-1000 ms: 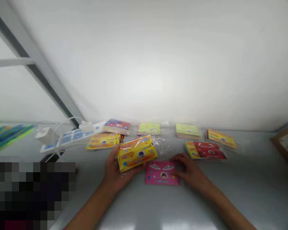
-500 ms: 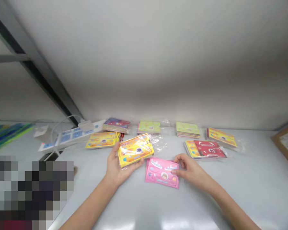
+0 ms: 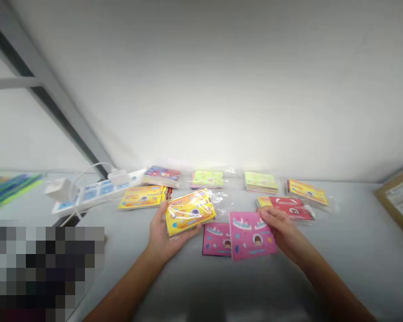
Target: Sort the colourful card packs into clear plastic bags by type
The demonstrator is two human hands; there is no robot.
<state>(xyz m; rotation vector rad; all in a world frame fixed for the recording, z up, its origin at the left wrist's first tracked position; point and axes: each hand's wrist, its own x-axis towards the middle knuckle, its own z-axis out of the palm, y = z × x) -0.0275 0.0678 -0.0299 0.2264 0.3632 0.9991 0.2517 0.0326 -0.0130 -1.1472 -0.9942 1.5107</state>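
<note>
My left hand (image 3: 168,235) holds a stack of yellow printed cards in a clear plastic bag (image 3: 190,212), tilted above the table. The bag's loose end spreads to the right of the cards. My right hand (image 3: 287,232) pinches a pink printed card (image 3: 253,235) by its upper right edge, raised off the table. Under its left side lies another pink card (image 3: 216,239), partly covered, with a dark edge showing beneath it. Whether the raised pink card is a single sheet or several, I cannot tell.
Along the wall lie bagged card stacks: purple-red (image 3: 161,175), lime green (image 3: 207,179), another green (image 3: 261,181), yellow (image 3: 307,192), red and yellow (image 3: 289,207). A yellow stack (image 3: 143,197) sits left, near a white power strip (image 3: 100,190) with cables. A cardboard box (image 3: 398,201) stands far right.
My right hand has lifted a pink card off the pile and moved it right, exposing another pink card beneath. My left hand stays nearly still with the bagged yellow cards. The picture's brightness has shifted.
</note>
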